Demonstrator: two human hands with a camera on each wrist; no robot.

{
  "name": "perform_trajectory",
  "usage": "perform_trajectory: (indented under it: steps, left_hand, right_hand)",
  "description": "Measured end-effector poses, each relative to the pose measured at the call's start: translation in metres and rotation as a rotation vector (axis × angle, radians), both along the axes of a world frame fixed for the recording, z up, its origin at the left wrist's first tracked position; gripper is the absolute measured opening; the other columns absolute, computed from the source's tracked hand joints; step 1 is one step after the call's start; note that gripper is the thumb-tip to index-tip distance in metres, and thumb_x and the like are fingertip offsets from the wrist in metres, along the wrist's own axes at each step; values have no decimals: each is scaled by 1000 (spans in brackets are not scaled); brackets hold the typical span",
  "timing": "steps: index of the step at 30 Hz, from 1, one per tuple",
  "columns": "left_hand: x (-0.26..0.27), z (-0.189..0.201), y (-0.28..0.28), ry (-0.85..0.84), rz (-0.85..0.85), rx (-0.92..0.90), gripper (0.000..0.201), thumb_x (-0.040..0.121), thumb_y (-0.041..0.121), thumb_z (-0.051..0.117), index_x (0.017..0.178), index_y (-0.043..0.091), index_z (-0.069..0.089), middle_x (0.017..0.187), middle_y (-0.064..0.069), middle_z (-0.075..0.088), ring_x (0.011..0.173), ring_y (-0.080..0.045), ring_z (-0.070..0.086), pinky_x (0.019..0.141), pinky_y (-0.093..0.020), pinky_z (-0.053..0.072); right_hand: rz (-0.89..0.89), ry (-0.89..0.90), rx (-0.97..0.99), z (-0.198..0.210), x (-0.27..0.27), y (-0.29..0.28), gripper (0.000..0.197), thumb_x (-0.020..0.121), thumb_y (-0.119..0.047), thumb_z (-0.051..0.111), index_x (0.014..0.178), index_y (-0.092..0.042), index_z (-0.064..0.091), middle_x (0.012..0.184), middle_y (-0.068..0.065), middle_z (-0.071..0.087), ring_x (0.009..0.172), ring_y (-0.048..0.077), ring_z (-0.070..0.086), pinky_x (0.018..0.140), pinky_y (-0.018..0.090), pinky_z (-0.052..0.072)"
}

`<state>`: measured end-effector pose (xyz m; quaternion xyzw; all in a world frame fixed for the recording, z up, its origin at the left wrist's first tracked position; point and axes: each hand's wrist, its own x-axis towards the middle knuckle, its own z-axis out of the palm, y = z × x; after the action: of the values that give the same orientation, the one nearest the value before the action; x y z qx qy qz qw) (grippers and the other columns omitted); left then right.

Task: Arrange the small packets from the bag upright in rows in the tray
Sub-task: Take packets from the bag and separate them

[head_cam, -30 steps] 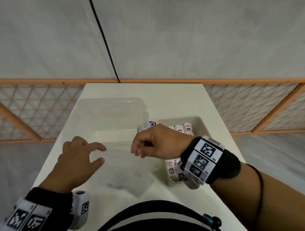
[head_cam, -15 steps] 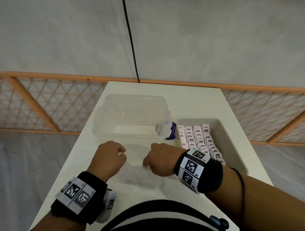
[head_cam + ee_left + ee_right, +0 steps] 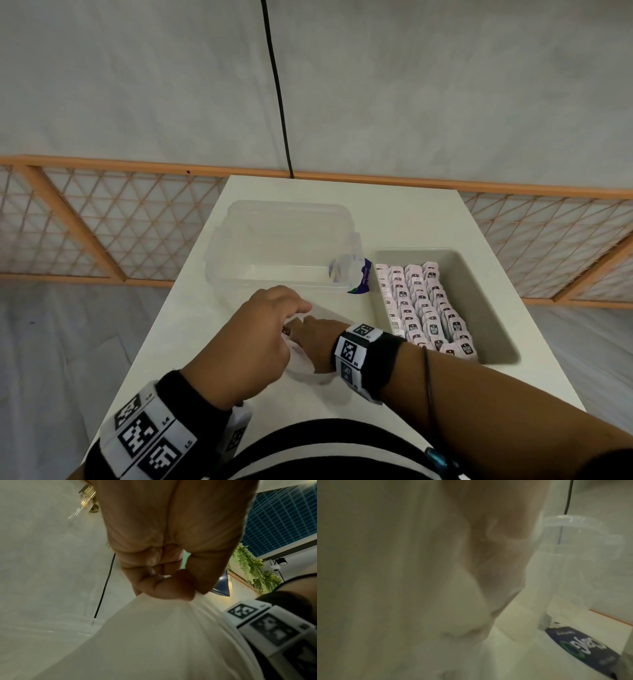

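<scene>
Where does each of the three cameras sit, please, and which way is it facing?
Head: looks down over the table; both hands and wristbands show, tray of packets at right.
Left wrist: along the left hand, which pinches the clear bag.
Right wrist: the right hand, blurred behind the film, facing the clear container.
Shared: both wrist views show the bag.
</scene>
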<state>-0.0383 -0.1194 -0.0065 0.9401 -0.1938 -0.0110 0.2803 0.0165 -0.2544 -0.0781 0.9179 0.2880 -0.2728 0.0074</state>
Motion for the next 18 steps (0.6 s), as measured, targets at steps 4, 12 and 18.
perform_trajectory:
  steps: [4,12,18]
  left_hand:
    - [-5,1,2,-37,-27,27,60,77,-8,52,126,28,57,119,21,46,106,5,36,86,6,21]
    - [-6,5,-1,-67,-11,69,59,80,-5,51,129,26,55,128,16,48,110,4,35,84,9,18]
    - [-7,10,-5,-73,23,98,59,78,-6,52,129,25,56,129,13,48,119,-5,42,84,8,17]
  right_hand:
    - [43,5,-16,-6,2,5,80,86,-32,66,149,-17,19,140,21,34,119,35,48,98,38,40]
    - [-10,-133,139,-9,4,8,41,92,-13,54,130,-1,44,127,18,51,117,31,51,95,30,37]
    - [-37,-231,88,-17,6,6,49,92,-18,53,132,4,37,117,18,55,108,31,55,95,34,40]
